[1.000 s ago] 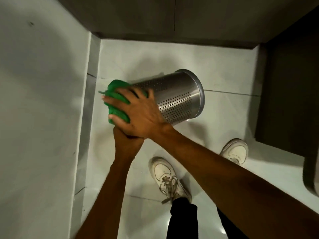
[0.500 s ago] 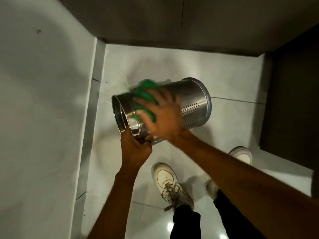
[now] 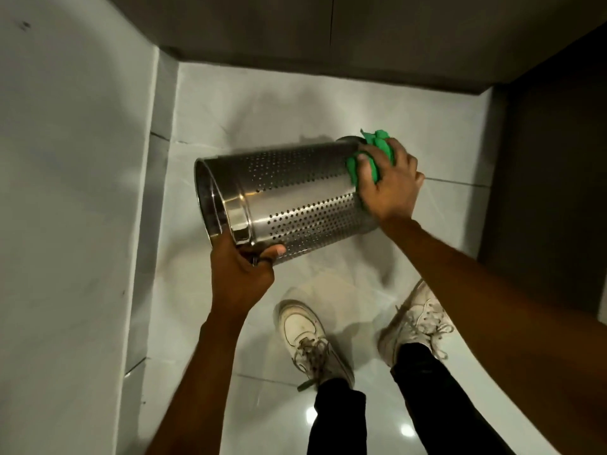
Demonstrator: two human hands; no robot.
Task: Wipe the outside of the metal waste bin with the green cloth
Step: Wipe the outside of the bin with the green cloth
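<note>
The bin [image 3: 295, 195] was held tilted by the left hand [image 3: 241, 270], fingers clamped at its open rim, while the cloth [image 3: 369, 159] was gripped against its far end by the right hand [image 3: 391, 185].

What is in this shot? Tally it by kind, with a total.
Metal bin: 1
Green cloth: 1
Hands: 2, left hand gripping the bin's open end, right hand pressing the cloth to the far end
White shoes: 2, left shoe, right shoe
Total: 6
</note>
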